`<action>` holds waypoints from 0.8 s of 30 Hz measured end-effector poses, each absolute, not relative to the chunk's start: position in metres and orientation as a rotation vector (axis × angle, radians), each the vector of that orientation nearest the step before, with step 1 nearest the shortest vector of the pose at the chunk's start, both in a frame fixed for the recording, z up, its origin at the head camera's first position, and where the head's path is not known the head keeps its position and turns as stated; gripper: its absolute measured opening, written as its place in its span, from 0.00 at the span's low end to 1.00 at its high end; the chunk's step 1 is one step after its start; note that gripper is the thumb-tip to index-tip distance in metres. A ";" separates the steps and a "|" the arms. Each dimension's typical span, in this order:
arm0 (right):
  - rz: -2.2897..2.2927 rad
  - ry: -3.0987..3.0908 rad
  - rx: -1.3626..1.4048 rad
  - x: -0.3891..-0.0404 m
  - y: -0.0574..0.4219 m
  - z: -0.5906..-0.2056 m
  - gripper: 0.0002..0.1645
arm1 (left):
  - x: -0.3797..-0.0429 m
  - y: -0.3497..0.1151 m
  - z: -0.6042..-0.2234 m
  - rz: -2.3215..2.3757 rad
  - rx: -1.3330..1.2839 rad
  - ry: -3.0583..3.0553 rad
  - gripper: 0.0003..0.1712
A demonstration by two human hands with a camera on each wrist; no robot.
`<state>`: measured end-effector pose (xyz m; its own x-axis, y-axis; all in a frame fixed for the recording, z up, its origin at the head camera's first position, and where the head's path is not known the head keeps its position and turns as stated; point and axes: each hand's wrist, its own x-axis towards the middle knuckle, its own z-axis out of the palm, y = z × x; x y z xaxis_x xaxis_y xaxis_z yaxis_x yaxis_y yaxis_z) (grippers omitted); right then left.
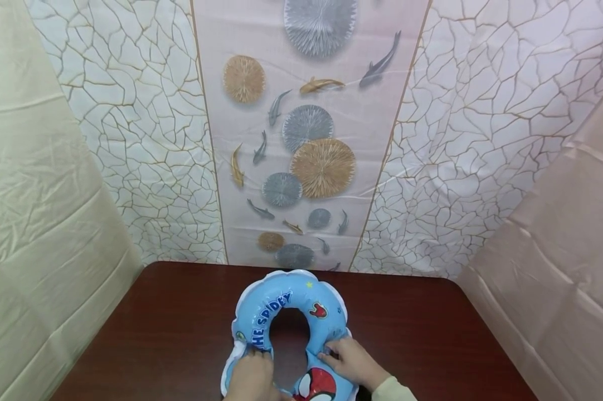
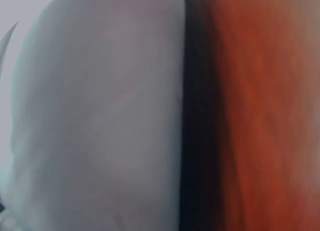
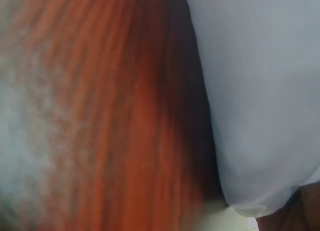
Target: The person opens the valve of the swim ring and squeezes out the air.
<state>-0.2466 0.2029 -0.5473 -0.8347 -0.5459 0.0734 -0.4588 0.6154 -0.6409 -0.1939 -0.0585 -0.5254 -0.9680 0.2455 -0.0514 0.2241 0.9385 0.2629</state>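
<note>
A blue inflatable swim ring (image 1: 326, 292) with a scalloped white edge, lettering and a red masked face lies at the table's near side. Its lower end runs out of the head view. My left hand (image 1: 253, 376) grips the ring's left side, with the fingertips bent down into the vinyl. On the opposite side, my right hand (image 1: 354, 362) pinches the vinyl between thumb and fingers near the inner edge. Both wrist views are blurred: a pale, smooth surface (image 2: 110, 111) fills much of the left one, and a similar pale surface (image 3: 265, 101) stands at the right one's right; neither shows fingers.
The dark red-brown wooden table (image 1: 181, 312) has rounded far corners. Behind it hangs a patterned cloth (image 1: 301, 167) with fish and round motifs. Plain beige cloths (image 1: 547, 250) close off both sides.
</note>
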 end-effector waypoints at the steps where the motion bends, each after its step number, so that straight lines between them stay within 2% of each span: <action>1: -1.026 2.703 -0.841 -0.246 0.203 -0.548 0.24 | -0.192 -0.057 -0.527 0.429 0.359 3.011 0.55; 4: -1.052 2.700 -0.822 -0.244 0.204 -0.550 0.24 | -0.189 -0.052 -0.529 0.510 0.414 3.055 0.38; 6: -1.062 2.707 -0.809 -0.243 0.204 -0.550 0.23 | -0.189 -0.049 -0.527 0.551 0.472 3.070 0.31; 11: -1.057 2.729 -0.779 -0.245 0.205 -0.549 0.21 | -0.191 -0.048 -0.521 0.602 0.590 3.037 0.29; 18: -1.059 2.736 -0.756 -0.245 0.205 -0.548 0.22 | -0.194 -0.048 -0.519 0.609 0.625 2.997 0.17; 24: -1.083 2.726 -0.723 -0.242 0.203 -0.547 0.22 | -0.191 -0.050 -0.515 0.615 0.601 2.943 0.17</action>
<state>-0.2421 0.2033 -0.5475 -0.8786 -0.4735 0.0618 -0.3868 0.6300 -0.6734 -0.1906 -0.0496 -0.5154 -0.9205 0.3907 0.0062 0.3605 0.8429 0.3996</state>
